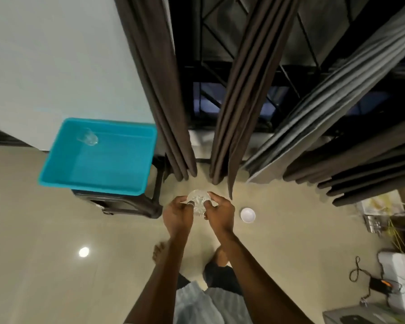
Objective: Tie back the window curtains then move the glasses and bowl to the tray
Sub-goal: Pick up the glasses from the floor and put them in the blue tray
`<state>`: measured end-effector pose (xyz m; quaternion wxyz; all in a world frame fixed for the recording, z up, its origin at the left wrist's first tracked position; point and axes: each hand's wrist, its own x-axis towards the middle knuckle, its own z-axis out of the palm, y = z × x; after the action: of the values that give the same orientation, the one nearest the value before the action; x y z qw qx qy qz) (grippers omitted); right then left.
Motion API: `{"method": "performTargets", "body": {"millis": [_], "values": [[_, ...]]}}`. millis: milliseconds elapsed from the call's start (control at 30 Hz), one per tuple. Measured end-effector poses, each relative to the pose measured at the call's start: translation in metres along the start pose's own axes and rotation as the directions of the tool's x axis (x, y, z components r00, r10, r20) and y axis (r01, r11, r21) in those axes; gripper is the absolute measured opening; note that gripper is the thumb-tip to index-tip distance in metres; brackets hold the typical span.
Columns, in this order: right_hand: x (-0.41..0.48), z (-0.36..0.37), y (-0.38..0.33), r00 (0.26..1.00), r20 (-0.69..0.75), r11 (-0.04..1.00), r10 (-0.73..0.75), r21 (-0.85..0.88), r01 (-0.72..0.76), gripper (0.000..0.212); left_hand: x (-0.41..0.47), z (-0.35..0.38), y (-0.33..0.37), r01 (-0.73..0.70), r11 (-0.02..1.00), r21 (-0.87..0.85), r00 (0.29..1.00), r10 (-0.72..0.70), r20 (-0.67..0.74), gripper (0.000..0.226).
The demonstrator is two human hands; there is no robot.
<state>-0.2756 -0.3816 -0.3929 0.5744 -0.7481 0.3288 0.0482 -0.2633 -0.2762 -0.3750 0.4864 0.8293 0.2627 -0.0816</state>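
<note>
I have a clear cut glass (198, 202) between both hands, just past centre of my view toward six o'clock. My left hand (177, 215) grips it from the nine o'clock side, thumb and fingers pressed on its wall; my right hand (220, 213) closes on it from three o'clock, fingers wrapped round the rim and side. So both hands are clamped on the same glass, held above the beige floor (45, 230), not resting on anything I can see.

The white bowl (247, 215) sits on the floor just beside my right hand, at three o'clock of it, apart from the glass and upright with its opening facing me.

The turquoise tray (56, 174) is at ten o'clock from my hands, resting on a dark stool (126, 204). Another clear glass (88, 136) lies in the tray's far left corner; whether it stands or lies on its side I cannot tell.

Brown curtains (164, 101) hang at twelve o'clock, gathered into bunches with the dark window grille (208, 54) showing between them; a grey curtain (337, 101) slants off toward two o'clock. I can't make out any tie on them.

My bare feet (160, 251) are at six o'clock below the hands, and cables and clutter (384, 218) lie at four o'clock
</note>
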Motion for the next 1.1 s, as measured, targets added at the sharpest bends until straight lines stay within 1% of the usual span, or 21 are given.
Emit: {"method": "performTargets", "body": {"millis": [67, 233, 467, 567, 733, 833, 1000, 1100], "values": [[-0.012, 0.015, -0.012, 1.0, 0.006, 0.999, -0.017, -0.031, 0.017, 0.035, 0.004, -0.02, -0.007, 0.005, 1.0, -0.004, 1.0, -0.005, -0.011, 0.017], [-0.04, 0.068, -0.044, 0.999, -0.002, 0.999, -0.04, -0.03, 0.04, 0.038, 0.032, -0.08, -0.017, -0.026, 0.997, -0.071, 1.0, 0.025, -0.012, 0.02], [-0.077, 0.151, -0.078, 0.994, -0.031, 0.995, -0.1, 0.006, 0.1, 0.033, 0.087, -0.166, -0.033, -0.173, 0.985, -0.022, 0.985, 0.174, 0.024, 0.015], [-0.084, 0.178, -0.089, 0.994, -0.044, 0.995, -0.098, 0.025, 0.099, 0.03, 0.109, -0.189, -0.04, -0.184, 0.983, 0.008, 0.982, 0.184, 0.038, 0.015], [-0.087, 0.213, -0.105, 0.992, -0.038, 0.993, -0.117, 0.003, 0.118, 0.026, 0.136, -0.214, -0.046, -0.166, 0.986, 0.027, 0.985, 0.165, 0.055, 0.02], [-0.078, 0.228, -0.113, 0.992, -0.027, 0.992, -0.123, -0.014, 0.123, 0.028, 0.151, -0.22, -0.046, -0.152, 0.988, 0.024, 0.987, 0.151, 0.057, 0.02], [-0.051, 0.25, -0.128, 0.993, 0.02, 0.992, -0.119, -0.031, 0.119, 0.029, 0.186, -0.227, -0.033, -0.152, 0.987, 0.047, 0.986, 0.148, 0.076, 0.021], [-0.025, 0.266, -0.144, 0.992, 0.06, 0.992, -0.113, -0.044, 0.116, 0.03, 0.212, -0.229, -0.021, -0.168, 0.983, 0.069, 0.985, 0.166, 0.044, 0.023]]}}
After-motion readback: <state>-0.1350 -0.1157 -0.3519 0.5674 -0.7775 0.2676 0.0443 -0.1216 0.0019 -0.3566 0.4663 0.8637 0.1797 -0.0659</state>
